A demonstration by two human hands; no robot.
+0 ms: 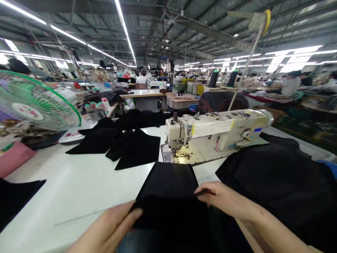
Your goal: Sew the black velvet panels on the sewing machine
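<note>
A piece of black fabric point(168, 182) lies over the front edge of the white table, its far end just short of the sewing machine point(207, 130). My left hand point(113, 225) pinches the fabric's left edge between thumb and fingers. At the opposite edge, my right hand point(221, 196) grips the same piece, with a dark bit of cloth between its fingertips. Under the machine's lit needle area point(180, 153) I can make out no cloth. The lower part of the fabric hangs toward me and blends into dark shadow.
Black cut pieces point(139, 147) lie left of the machine, and a larger black pile point(276, 182) lies to the right. A green-rimmed fan point(34, 105) stands at the left beside pink cloth point(15, 158). Thread cones point(213, 79) rise behind the machine. Other people work farther back.
</note>
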